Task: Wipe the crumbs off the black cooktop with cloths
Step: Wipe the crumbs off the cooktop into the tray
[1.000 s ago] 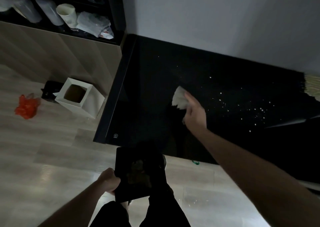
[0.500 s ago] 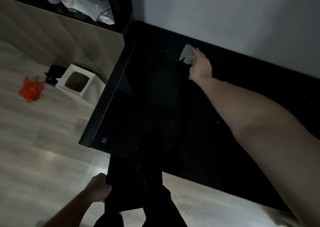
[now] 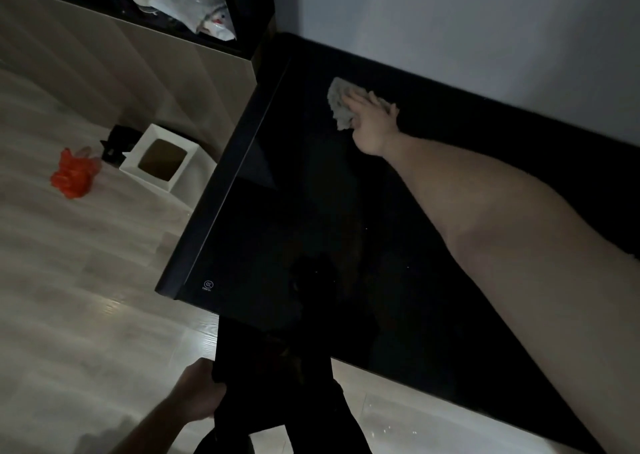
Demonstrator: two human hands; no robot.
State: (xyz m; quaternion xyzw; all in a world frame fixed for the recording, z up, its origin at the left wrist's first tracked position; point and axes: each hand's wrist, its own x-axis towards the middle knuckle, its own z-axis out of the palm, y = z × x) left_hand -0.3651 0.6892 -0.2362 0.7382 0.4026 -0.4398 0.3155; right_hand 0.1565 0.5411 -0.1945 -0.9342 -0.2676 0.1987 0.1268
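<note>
- My right hand point(image 3: 372, 121) is stretched far out over the black cooktop point(image 3: 311, 231), up near its back edge by the pale wall point(image 3: 467, 20).
- Fingers spread flat — they press down on a crumpled light cloth point(image 3: 337, 107), which lies on the glass at the far left part of the cooktop, poking out past my fingertips.
- A few tiny white crumbs point(image 3: 366, 226) show as specks on the dark glass, nearer to me than the cloth and well apart from it.
- My left hand point(image 3: 199, 394) is low at the near edge, fingers curled round the side of a dark flat object point(image 3: 256, 381) — too dark to tell what it is.
- On the wooden floor point(image 3: 86, 297) to the left: a white square box point(image 3: 161, 166) with an open top, and an orange bag point(image 3: 72, 173) lying beside it, apart from it.
- Top left, a dark shelf point(image 3: 239, 10) holds pale plastic bags point(image 3: 194, 3).
- My dark trouser legs point(image 3: 311, 426) show below, just under the dark object.
</note>
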